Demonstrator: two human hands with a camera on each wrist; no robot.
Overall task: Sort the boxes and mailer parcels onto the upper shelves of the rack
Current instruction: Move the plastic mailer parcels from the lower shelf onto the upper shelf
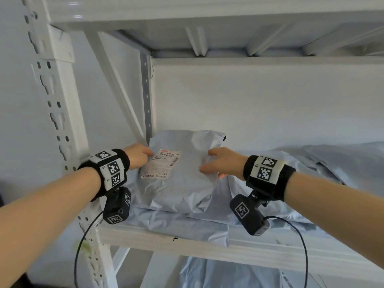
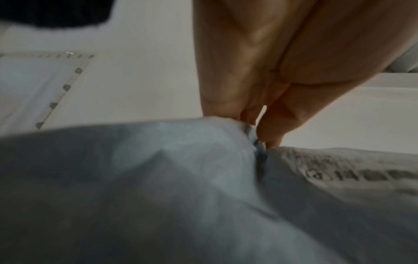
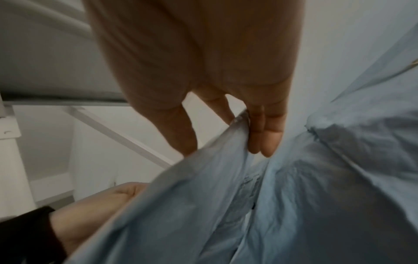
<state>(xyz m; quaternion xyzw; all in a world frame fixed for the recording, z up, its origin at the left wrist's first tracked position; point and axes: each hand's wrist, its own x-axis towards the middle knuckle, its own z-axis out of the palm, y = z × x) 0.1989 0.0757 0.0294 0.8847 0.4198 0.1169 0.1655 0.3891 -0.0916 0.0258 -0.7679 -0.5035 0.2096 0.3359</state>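
- Pinching its left edge, the left hand (image 1: 138,155) grips the grey mailer parcel (image 1: 178,173); the right hand (image 1: 223,163) clasps its right side.
- It sits atop other mailers (image 1: 280,183) on the shelf (image 1: 166,239).
- Likely soft, light, slippery film; hold both edges.

Head cam: looks forward at shelf (image 1: 166,235), both forearms in frame. Wrist cams: close, along fingers (image 3: 267,139); all share grey mailer (image 1: 180,183).

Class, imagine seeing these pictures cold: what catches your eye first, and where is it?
The grey mailer parcel with its white label, on other mailers at the shelf's left end. The left hand and right hand grip its sides, below black wristbands with square codes.
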